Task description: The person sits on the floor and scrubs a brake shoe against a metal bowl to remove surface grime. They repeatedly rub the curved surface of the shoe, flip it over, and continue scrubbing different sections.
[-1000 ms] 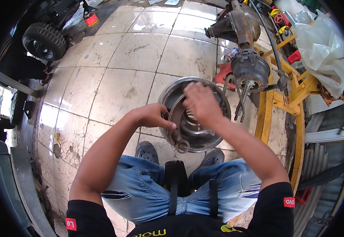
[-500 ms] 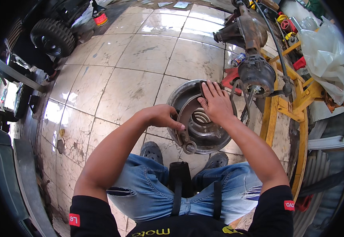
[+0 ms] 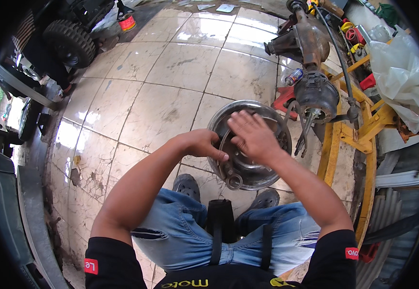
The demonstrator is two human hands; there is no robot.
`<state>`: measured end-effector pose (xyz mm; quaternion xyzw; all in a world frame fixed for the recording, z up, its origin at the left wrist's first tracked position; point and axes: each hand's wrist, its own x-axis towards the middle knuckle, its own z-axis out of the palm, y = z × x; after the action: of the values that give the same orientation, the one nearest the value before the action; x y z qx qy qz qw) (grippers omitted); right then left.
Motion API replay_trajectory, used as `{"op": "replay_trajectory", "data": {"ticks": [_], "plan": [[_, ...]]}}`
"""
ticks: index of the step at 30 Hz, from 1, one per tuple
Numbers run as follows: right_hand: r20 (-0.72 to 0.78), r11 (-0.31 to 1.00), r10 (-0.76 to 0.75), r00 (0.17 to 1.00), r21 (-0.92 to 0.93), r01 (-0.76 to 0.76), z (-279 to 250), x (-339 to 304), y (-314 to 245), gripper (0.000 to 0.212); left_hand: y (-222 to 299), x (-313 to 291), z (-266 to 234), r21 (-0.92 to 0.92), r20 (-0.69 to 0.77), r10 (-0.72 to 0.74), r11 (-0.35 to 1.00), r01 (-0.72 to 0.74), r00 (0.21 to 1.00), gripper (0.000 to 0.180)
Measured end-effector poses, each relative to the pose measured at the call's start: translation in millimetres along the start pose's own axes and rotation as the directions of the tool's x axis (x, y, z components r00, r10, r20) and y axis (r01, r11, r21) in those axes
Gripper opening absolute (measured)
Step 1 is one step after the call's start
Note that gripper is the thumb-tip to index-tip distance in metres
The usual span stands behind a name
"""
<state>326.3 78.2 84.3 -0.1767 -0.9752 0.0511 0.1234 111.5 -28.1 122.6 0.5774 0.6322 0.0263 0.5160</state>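
Observation:
My left hand (image 3: pixel 203 144) is closed around one side of a curved, rusty brake shoe (image 3: pixel 227 169), its thumb lying on the metal. A round eye forms the shoe's near end. Over the shoe's far part lies my right hand (image 3: pixel 254 136), palm down with its fingers stretched out; whether it touches the shoe I cannot tell. Beneath both hands a bare steel wheel rim (image 3: pixel 261 179) lies flat on the tiles in front of my feet. The right hand covers much of the shoe's curve and the rim's middle.
A rusty axle assembly (image 3: pixel 310 45) with a drum end (image 3: pixel 317 96) rests by a yellow metal frame (image 3: pixel 332 149) on the right. Near it are a spray can (image 3: pixel 294 76) and a red metal piece (image 3: pixel 285 100). A vehicle tyre (image 3: pixel 70 44) and a red tin (image 3: pixel 126 22) stand far left.
My right hand has slid left and slightly toward me across the brake shoe, its fingers now pointing more to the left. The left hand keeps its hold, and the shoe looks slightly more tilted.

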Motion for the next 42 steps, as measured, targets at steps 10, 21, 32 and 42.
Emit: {"op": "replay_trajectory", "data": {"ticks": [10, 21, 32, 42], "plan": [[-0.020, 0.994, 0.093, 0.995, 0.052, -0.092, -4, -1, 9, 0.055, 1, 0, 2, -0.045, -0.037, 0.010, 0.999, -0.012, 0.999, 0.077], [-0.036, 0.984, 0.177, 0.984, 0.039, -0.175, -4, -3, 6, 0.053, -3, 2, 6, -0.086, -0.053, 0.013, 0.996, -0.018, 0.998, 0.072], [-0.044, 0.971, 0.234, 0.971, -0.045, -0.236, -2, -5, 4, 0.053, -1, 3, 6, -0.091, -0.038, 0.008, 0.996, -0.011, 0.999, 0.074], [0.029, 0.997, 0.078, 0.997, 0.003, -0.078, -9, -8, -1, 0.058, -2, 2, 7, -0.023, -0.031, -0.017, 1.000, 0.016, 0.999, 0.082]]}}
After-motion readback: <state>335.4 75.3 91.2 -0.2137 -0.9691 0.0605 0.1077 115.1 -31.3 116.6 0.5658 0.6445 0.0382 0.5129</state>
